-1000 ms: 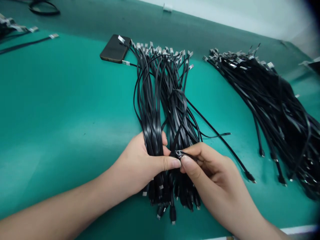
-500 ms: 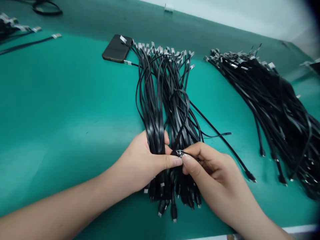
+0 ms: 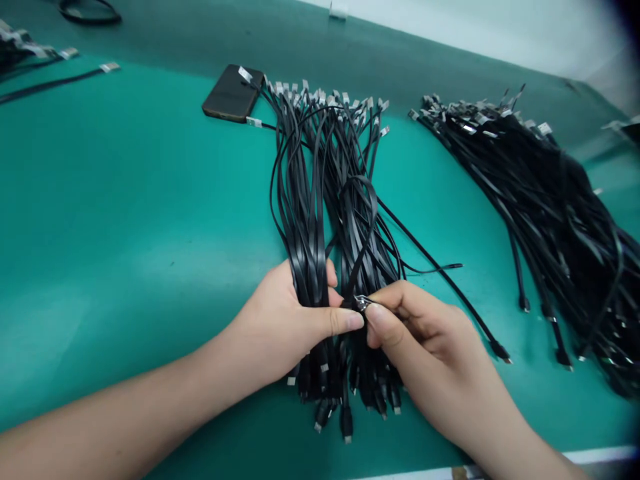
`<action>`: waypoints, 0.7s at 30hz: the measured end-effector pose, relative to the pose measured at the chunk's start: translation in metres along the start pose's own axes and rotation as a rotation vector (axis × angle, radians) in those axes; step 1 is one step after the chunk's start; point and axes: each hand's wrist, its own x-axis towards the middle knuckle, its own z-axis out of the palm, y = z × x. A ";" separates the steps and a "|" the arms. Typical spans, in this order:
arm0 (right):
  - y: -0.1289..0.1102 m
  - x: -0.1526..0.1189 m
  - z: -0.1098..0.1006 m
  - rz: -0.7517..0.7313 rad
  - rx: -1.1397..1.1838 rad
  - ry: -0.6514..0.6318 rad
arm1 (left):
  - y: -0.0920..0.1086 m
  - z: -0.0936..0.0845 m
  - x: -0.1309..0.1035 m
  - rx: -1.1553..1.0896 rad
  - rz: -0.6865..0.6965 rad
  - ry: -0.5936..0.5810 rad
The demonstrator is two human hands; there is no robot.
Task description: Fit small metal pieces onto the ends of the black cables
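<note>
A bundle of flat black cables (image 3: pixel 307 220) with silvery plugs at its far end runs toward me. My left hand (image 3: pixel 295 320) is wrapped round its near part, thumb across the top. Beside it lies a second bunch of black cables (image 3: pixel 355 227), with a loop of cable on top. My right hand (image 3: pixel 425 340) pinches a small shiny piece (image 3: pixel 361 303) between thumb and forefinger, close to my left thumb tip. What that piece is, I cannot make out. Dark connectors (image 3: pixel 346 423) stick out below both hands.
A dark phone (image 3: pixel 233 93) lies at the bundle's far left, with a cable plug over it. On the right is a large heap of black cables (image 3: pixel 540 200). More cables (image 3: pixel 55 81) lie at the far left, on the green table (image 3: pixel 125 200).
The small shiny piece shows a little more between my fingertips, and my right fingertips have shifted slightly. My left hand keeps its hold on the bundle. The whole view has moved slightly.
</note>
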 end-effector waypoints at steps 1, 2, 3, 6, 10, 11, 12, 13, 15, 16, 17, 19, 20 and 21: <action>0.000 0.001 0.000 0.007 0.022 0.015 | -0.001 -0.001 0.000 0.003 0.004 0.001; 0.001 0.001 0.000 0.008 0.045 0.034 | -0.001 -0.001 0.000 0.004 0.011 0.002; 0.001 0.001 -0.001 0.002 0.068 0.054 | -0.002 -0.002 0.000 0.005 0.020 0.002; 0.002 0.001 0.000 -0.075 0.150 0.120 | -0.005 -0.004 0.002 -0.002 0.031 -0.032; 0.006 -0.002 0.000 -0.303 0.198 0.237 | -0.011 -0.009 0.005 0.012 0.062 -0.145; 0.007 -0.003 -0.001 -0.359 0.182 0.277 | -0.012 -0.010 0.006 0.014 0.104 -0.169; 0.009 -0.003 -0.002 -0.410 0.164 0.314 | -0.013 -0.011 0.006 0.017 0.142 -0.181; 0.010 -0.003 -0.003 -0.449 0.149 0.335 | -0.013 -0.011 0.005 0.016 0.168 -0.199; 0.011 -0.004 -0.007 -0.503 0.126 0.303 | -0.012 -0.012 0.004 0.001 0.181 -0.217; 0.011 -0.005 -0.008 -0.524 0.120 0.253 | -0.012 -0.012 0.003 -0.019 0.177 -0.224; 0.010 -0.007 -0.009 -0.541 0.111 0.186 | -0.011 -0.012 0.002 -0.043 0.176 -0.226; 0.007 -0.009 -0.010 -0.535 0.059 0.009 | -0.011 -0.013 0.000 -0.087 0.180 -0.225; 0.005 -0.010 -0.009 -0.508 0.013 -0.081 | -0.011 -0.014 0.000 -0.097 0.183 -0.230; 0.003 -0.011 -0.008 -0.467 -0.042 -0.158 | -0.011 -0.015 -0.001 -0.096 0.185 -0.233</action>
